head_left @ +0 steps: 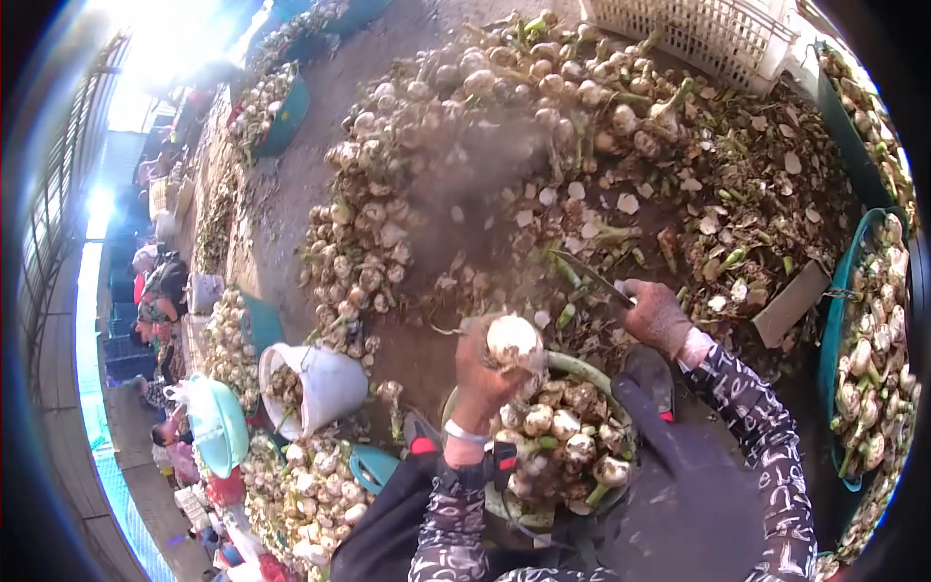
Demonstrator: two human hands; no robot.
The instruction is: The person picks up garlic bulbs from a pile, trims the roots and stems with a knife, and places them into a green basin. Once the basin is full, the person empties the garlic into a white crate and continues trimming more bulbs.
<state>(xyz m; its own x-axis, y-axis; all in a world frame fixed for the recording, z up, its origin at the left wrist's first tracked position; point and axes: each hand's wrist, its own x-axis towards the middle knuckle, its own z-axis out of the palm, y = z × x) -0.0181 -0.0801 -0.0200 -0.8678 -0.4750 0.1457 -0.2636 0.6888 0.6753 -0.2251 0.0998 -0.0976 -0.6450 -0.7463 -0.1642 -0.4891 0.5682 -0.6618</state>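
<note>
My left hand [485,378], in a brown work glove, is closed round a white garlic bulb [513,339] above the basin. The bulb's pale, cleaned face points up. To its right, my right hand [656,318], gloved too, grips a knife [593,277] by its handle. The blade points up and left, apart from the bulb. Below, between my knees, stands a pale green round basin [574,363] filled with garlic bulbs [566,424], some with short green stems.
A large heap of garlic [383,228] spreads ahead, beside trimmed stems and peelings [756,184]. A white bucket [330,388] lies tilted at left. Teal tubs of garlic [836,330] stand at right, a slatted crate [698,34] at the back. Several people [160,301] sit far left.
</note>
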